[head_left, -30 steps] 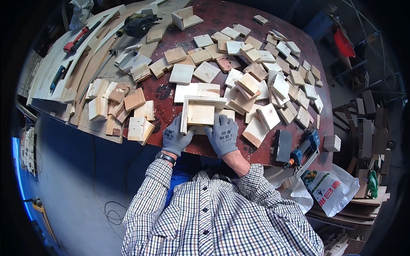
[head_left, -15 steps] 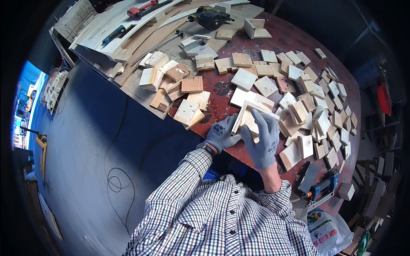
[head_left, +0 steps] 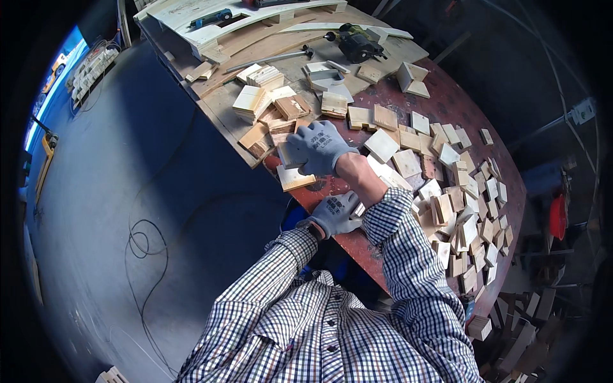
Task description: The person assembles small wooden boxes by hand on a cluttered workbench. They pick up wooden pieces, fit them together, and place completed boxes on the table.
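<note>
My right hand, in a grey work glove, reaches across to the near left edge of the red table. Its fingers close round a small wooden block, which is tilted above another pale block. Nearer to me, my gloved left hand grips a wooden piece at the table edge. Only a sliver of that piece shows; my right forearm and the glove hide the rest. A stack of wooden blocks stands just beyond my right hand.
Loose wooden blocks cover much of the red table to the right. A dark power tool, a metal bar clamp and a blue tool lie farther back. A cable coils on the floor at left.
My right hand has left the wooden piece in my left hand, moved left and away, and taken hold of a block there. The view has turned to the left.
</note>
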`<state>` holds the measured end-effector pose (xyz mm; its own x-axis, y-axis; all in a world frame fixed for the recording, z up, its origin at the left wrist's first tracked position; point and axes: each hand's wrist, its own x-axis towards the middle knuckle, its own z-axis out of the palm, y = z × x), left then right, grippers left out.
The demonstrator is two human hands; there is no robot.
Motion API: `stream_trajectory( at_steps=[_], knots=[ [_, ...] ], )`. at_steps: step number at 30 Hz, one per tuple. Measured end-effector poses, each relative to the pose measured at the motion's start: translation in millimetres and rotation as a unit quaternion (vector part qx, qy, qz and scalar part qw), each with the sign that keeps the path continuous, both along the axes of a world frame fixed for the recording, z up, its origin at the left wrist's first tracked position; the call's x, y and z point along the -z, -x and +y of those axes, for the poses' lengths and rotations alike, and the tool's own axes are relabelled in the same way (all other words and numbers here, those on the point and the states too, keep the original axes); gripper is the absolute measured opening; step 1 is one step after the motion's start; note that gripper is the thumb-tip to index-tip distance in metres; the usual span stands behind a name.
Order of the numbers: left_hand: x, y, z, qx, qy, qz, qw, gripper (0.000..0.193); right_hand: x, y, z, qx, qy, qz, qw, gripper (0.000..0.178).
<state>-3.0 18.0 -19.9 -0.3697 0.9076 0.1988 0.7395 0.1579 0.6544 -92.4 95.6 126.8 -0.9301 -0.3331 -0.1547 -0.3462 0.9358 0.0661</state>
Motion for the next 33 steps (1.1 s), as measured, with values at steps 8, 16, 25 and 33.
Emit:
stream_trajectory(
  at_steps=[8,16,25,33],
  knots=[
    [-15.9,-5.5,-12.0,-0.038,0.061,-0.023,0.997,0.088,-77.2,-154.9,95.0,0.277,0.436,0.255,0.817,0.07],
    [-5.5,-7.1,-6.0,-0.059,-0.053,0.002,0.997,0.082,3.8,-262.2,75.4,0.38,0.078,0.246,0.888,0.105],
    [-3.0,-6.9,-5.0,-0.063,-0.052,0.005,0.997,0.076,71.7,-249.0,44.2,0.356,0.039,0.317,0.878,0.072],
    [-13.3,-6.0,-7.1,-0.054,-0.034,-0.003,0.998,0.07,52.3,-245.5,46.5,0.391,0.06,0.283,0.874,0.07]
  ],
)
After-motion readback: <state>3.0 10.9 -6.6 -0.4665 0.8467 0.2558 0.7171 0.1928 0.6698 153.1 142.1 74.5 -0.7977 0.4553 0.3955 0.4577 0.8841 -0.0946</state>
